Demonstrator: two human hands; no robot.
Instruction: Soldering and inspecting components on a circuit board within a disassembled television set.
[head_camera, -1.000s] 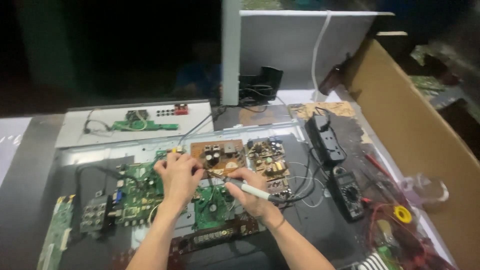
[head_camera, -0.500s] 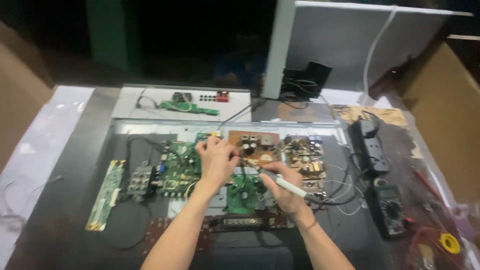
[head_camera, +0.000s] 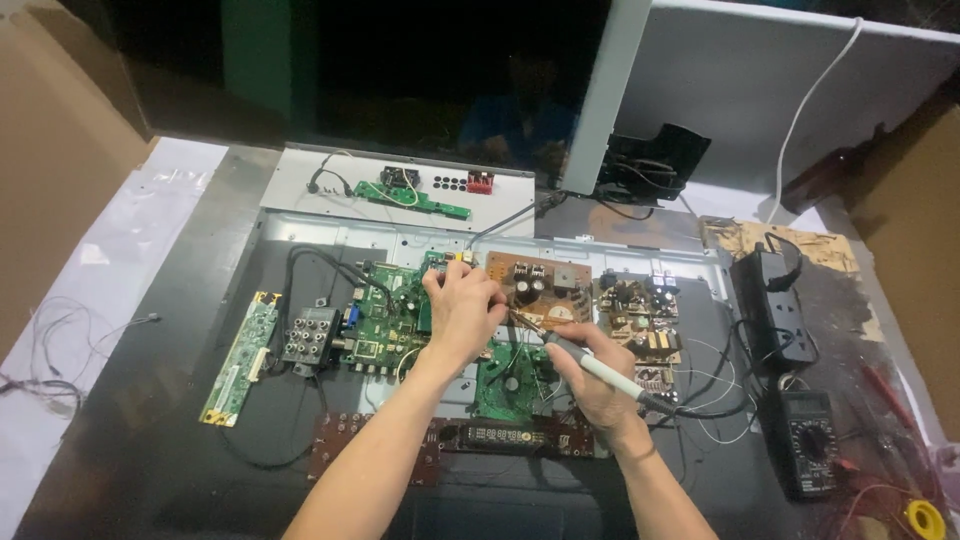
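My left hand (head_camera: 462, 308) rests with curled fingers on the edge between the green main board (head_camera: 385, 320) and the brown power board (head_camera: 538, 285); whether it pinches something is hidden. My right hand (head_camera: 590, 380) grips a white soldering iron (head_camera: 595, 365) like a pen, its tip pointing up-left at the brown board close to my left fingers. A smaller green board (head_camera: 505, 385) lies under my wrists. All the boards sit on the grey metal back panel (head_camera: 330, 235) of a flat screen.
A long narrow green strip board (head_camera: 240, 358) lies at the left. A black power strip (head_camera: 775, 300) and a black multimeter (head_camera: 810, 440) sit at the right with loose wires. A white panel (head_camera: 300, 185) carries a small green board behind. Cardboard stands on both sides.
The view has shifted left, so the boards now sit further right in frame. Both hands stay at the same spot on the boards, the iron still in my right hand.
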